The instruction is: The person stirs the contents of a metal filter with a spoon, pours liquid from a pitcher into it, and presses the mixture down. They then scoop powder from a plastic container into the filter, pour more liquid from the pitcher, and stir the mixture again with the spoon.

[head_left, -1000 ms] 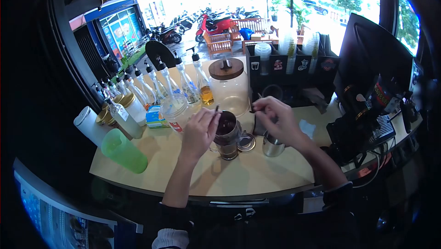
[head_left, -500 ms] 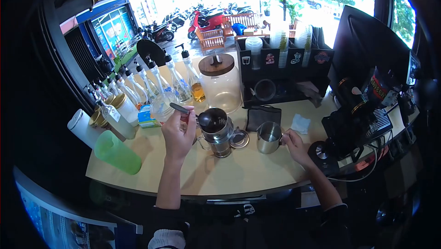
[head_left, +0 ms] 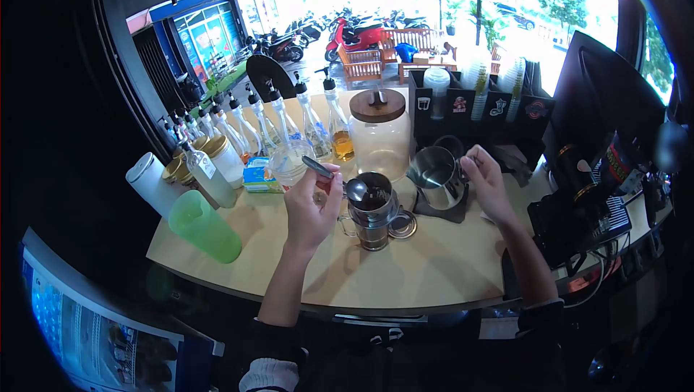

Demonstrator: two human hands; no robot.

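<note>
My left hand (head_left: pixel 311 210) holds a dark-handled spoon (head_left: pixel 338 181) with its bowl over the rim of a glass French press (head_left: pixel 371 210) that stands on the counter with dark liquid inside. My right hand (head_left: pixel 487 184) grips the handle of a steel milk jug (head_left: pixel 435 173), lifted and tipped toward the press. The press's round lid (head_left: pixel 403 224) lies on the counter beside it. A black cloth (head_left: pixel 447 210) lies under the raised jug.
A green tumbler (head_left: pixel 202 226) lies on its side at the left. Several pump syrup bottles (head_left: pixel 303 118), jars and a large lidded glass jar (head_left: pixel 379 134) stand behind. A black cup organizer (head_left: pixel 483 108) and a monitor (head_left: pixel 600 95) fill the right. The counter edge (head_left: pixel 347 304) curves close to me.
My right hand took the steel jug by its handle, lifted it off the counter and tilted it toward the press. My left hand keeps the spoon at the press rim.
</note>
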